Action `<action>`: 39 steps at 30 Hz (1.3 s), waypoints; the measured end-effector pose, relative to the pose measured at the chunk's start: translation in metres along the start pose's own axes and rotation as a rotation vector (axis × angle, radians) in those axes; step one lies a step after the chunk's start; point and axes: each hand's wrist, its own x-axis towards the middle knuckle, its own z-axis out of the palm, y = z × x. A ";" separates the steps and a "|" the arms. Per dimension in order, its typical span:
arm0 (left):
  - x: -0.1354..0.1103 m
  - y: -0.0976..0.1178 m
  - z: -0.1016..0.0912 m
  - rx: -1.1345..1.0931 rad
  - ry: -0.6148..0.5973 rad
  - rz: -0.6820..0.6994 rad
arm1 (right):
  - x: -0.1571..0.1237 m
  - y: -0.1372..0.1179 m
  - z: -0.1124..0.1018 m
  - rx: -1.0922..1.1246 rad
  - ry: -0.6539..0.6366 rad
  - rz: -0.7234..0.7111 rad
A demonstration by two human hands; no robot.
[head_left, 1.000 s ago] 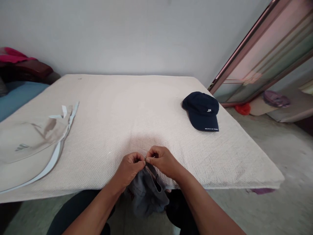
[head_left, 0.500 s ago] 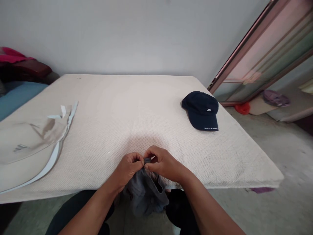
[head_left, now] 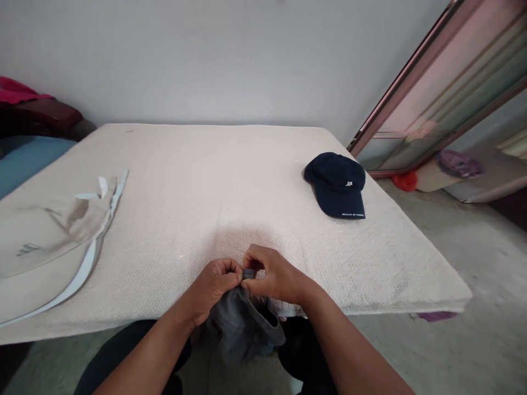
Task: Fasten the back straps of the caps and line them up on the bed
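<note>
A grey cap [head_left: 242, 334] hangs over the near edge of the table, above my lap. Its back strap [head_left: 249, 273] shows between my two hands. On one side, my left hand [head_left: 218, 282] pinches the strap between thumb and forefinger. Opposite it, my right hand [head_left: 275, 274] has its thumb and fingers closed on the strap's other part. The fastening itself is small and partly covered by my fingertips. A navy cap [head_left: 335, 184] with white lettering rests on the right side of the table, away from both hands.
The table [head_left: 197, 175] has a pale textured cover and stands against a grey wall [head_left: 206, 60]. A large beige bag-like item with a stripe logo [head_left: 45, 247] lies at left. Beyond the right edge are a glass door [head_left: 428, 93] and a purple-topped container [head_left: 442, 173].
My hands stay together at the grey cap's strap, with slightly more of the strap showing between the fingers. The view has shifted slightly.
</note>
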 end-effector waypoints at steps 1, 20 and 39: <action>0.000 0.000 0.000 -0.006 -0.002 -0.009 | 0.000 0.000 0.000 0.006 -0.001 -0.002; -0.004 0.001 -0.004 -0.029 -0.041 -0.035 | 0.003 0.002 0.000 0.071 -0.043 -0.028; -0.009 0.002 -0.009 -0.217 -0.114 0.014 | 0.003 0.001 0.000 0.172 -0.001 -0.031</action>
